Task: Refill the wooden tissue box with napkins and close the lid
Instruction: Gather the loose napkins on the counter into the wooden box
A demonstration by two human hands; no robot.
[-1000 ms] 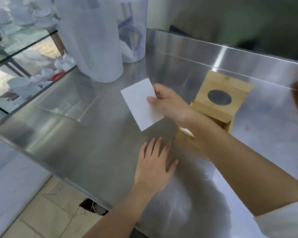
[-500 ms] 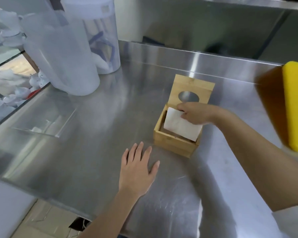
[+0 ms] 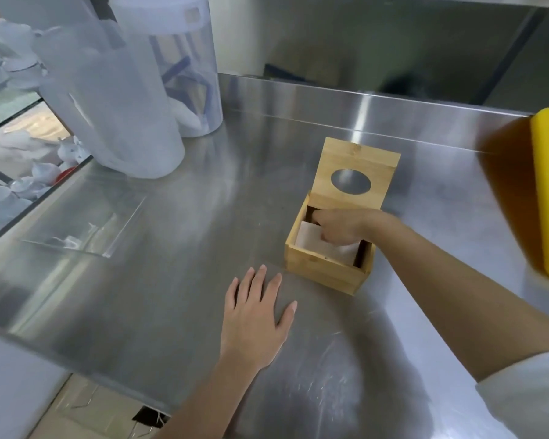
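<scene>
Your right hand (image 3: 339,228) is down inside the wooden tissue box (image 3: 325,270), which stands on the steel table (image 3: 171,248) with its hinged lid (image 3: 355,172) upright; the fingers are curled onto the white napkin (image 3: 311,240) lying in the box, though a closed grip on it cannot be confirmed. Your left hand (image 3: 255,321) lies flat and open on the table near the box, fingers spread, holding nothing.

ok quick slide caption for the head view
Right hand presses a napkin into the open wooden box; left hand rests flat on the steel counter.
</scene>
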